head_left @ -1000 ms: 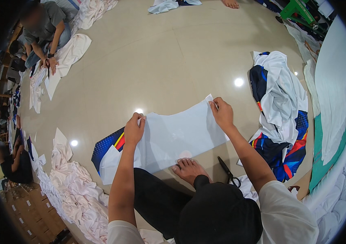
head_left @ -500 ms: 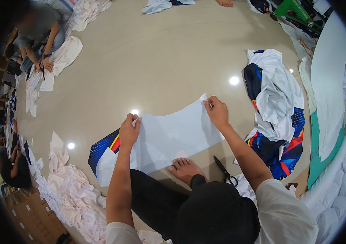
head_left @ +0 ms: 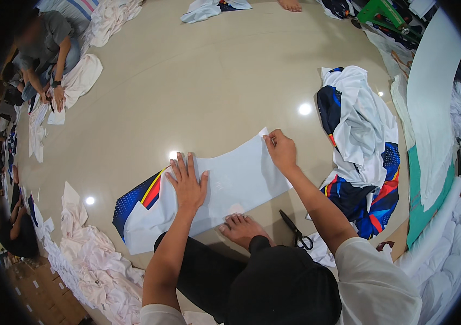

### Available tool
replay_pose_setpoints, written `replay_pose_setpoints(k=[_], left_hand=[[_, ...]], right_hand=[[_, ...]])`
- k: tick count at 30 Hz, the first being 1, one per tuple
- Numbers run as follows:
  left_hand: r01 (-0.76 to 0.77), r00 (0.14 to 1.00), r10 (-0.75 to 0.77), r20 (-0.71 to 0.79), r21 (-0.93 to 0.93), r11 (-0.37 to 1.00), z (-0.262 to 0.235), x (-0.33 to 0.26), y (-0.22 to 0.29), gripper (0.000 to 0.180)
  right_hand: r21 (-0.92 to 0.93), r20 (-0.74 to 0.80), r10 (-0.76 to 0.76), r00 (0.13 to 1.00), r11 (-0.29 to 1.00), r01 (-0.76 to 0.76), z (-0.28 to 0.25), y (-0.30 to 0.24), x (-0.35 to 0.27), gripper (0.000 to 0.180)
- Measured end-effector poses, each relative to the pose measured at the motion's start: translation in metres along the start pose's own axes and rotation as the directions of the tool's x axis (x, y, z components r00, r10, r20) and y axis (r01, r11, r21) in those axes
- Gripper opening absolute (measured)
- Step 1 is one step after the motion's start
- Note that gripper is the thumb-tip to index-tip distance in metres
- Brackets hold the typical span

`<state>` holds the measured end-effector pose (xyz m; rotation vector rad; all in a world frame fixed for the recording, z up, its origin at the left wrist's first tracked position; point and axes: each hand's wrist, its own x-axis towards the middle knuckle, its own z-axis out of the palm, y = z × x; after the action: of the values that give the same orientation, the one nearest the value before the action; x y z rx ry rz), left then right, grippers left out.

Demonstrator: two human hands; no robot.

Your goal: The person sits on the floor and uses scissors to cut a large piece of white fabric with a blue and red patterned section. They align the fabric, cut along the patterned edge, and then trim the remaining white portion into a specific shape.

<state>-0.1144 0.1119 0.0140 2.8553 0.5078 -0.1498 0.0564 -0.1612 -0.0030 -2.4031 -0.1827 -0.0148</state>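
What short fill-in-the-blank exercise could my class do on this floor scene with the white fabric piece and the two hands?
1. The left hand lies flat on the white fabric piece, fingers ____.
2. The right hand pinches the fabric's far ____.
3. The black-handled scissors lie on the beige ____.
4. A bare ____ rests against the fabric's near edge.

Missing words: spread; corner; floor; foot

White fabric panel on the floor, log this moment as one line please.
left hand: flat on white fabric panel | right hand: pinching panel's far corner | scissors: on floor, untouched
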Motion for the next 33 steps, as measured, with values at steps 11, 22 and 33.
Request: replay_pose_setpoints(k=[11,22,33], left_hand=[[-0.006,1.0,0.007,0.029,-0.041,0.999,0.006,0.0,0.009,0.079],[0.055,0.998,-0.054,-0.044,0.01,0.998,-0.006,0.011,-0.022,0.076],[0.207,0.978,-0.206,-0.043,0.019,0.978,-0.016,0.026,-0.066,0.073]], right_hand=[[-0.069,-0.07,-0.04,0.997,0.997,0.035,0.0,0.015,-0.004,0.025],[-0.097,0.182,-0.391,0.902,0.906,0.412,0.01,-0.042,-0.059,0.059],[-0.269,0.362,-0.346,0.865,0.85,0.453,0.047,-0.082,-0.052,0.079]])
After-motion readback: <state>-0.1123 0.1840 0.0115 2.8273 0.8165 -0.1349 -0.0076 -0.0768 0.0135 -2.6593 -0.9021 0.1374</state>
